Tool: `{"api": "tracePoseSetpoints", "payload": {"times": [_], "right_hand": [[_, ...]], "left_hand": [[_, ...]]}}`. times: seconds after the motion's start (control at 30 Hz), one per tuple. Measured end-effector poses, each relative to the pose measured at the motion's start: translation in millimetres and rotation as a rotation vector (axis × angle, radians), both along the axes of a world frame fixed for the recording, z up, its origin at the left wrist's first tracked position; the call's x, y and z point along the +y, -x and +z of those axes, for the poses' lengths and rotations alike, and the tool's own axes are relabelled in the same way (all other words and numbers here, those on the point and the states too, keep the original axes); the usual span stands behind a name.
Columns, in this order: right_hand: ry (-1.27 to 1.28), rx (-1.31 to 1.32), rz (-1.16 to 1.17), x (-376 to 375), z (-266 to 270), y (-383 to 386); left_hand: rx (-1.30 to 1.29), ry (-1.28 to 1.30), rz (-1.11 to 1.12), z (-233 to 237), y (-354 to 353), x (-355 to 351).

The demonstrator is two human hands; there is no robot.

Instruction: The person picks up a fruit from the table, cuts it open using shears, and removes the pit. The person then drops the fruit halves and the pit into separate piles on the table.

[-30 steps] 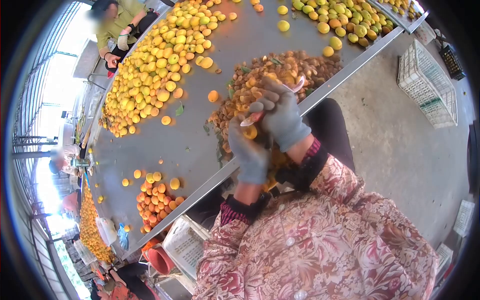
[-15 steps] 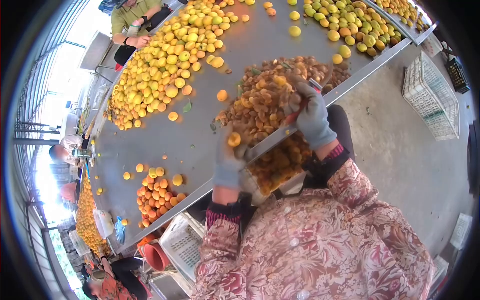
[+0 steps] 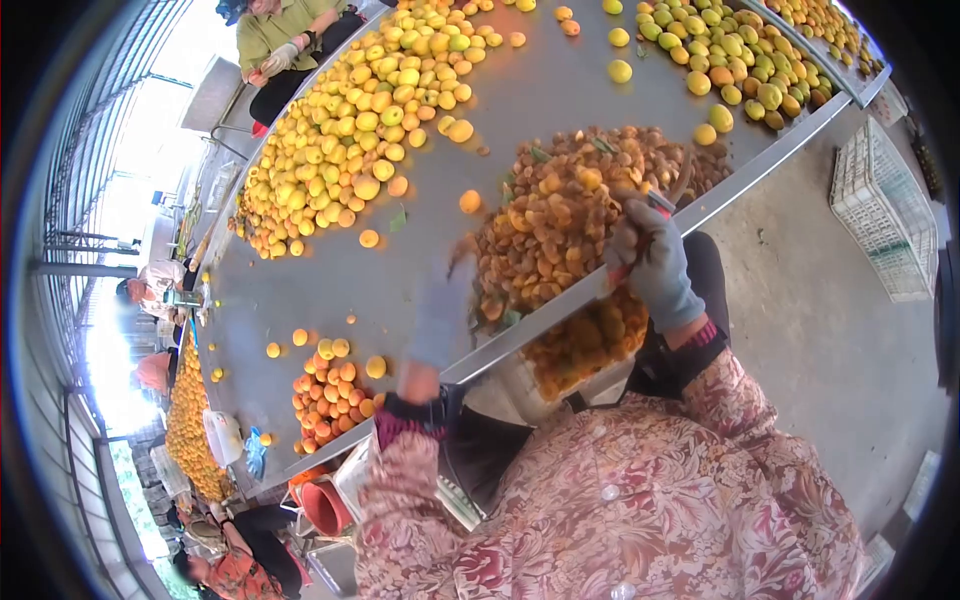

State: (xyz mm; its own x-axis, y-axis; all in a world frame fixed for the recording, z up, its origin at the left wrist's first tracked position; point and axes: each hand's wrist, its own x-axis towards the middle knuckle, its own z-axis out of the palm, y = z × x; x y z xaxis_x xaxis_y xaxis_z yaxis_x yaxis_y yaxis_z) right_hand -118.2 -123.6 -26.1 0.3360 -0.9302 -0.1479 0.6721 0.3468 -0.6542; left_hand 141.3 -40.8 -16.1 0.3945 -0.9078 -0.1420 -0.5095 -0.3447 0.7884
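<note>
My right hand (image 3: 655,262), in a grey glove, is closed round a red-handled tool (image 3: 660,203) at the table edge. A thin curved part seems to stick out beyond the fist; its kind is not clear. My left hand (image 3: 445,310), also gloved, is smeared by motion over the table, left of a heap of brownish-orange pitted or halved apricots (image 3: 560,220). Its fingers cannot be made out. Below the edge, in front of my lap, more apricot pieces (image 3: 585,345) fill a container, mostly hidden.
Whole yellow apricots (image 3: 370,110) lie heaped across the metal table (image 3: 420,240), with greener ones (image 3: 740,50) at the back right. A small orange pile (image 3: 330,400) sits front left. White crates (image 3: 885,210) and a red bucket (image 3: 325,507) stand around. Another person (image 3: 275,45) works opposite.
My left hand has swung up and left, away from the table edge. My right hand keeps its grip on the red-handled tool. The whole view has shifted slightly.
</note>
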Motion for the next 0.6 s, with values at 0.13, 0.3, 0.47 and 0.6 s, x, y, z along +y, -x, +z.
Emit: {"api": "tracePoseSetpoints", "payload": {"times": [0.13,0.3,0.47,0.6], "right_hand": [[0.059,0.185,0.121,16,21,24],[-0.147,0.278,0.141,28,30,53],[-0.224,0.288,0.205,23,39,54],[-0.157,0.241,0.426,30,39,34]], "left_hand": [[-0.289,0.006,-0.107,-25,-35,-58],[-0.550,-0.002,-0.235,-60,-49,-106],[0.420,-0.001,0.004,-16,-17,-98],[0.761,0.476,-0.163,46,41,-44]]}}
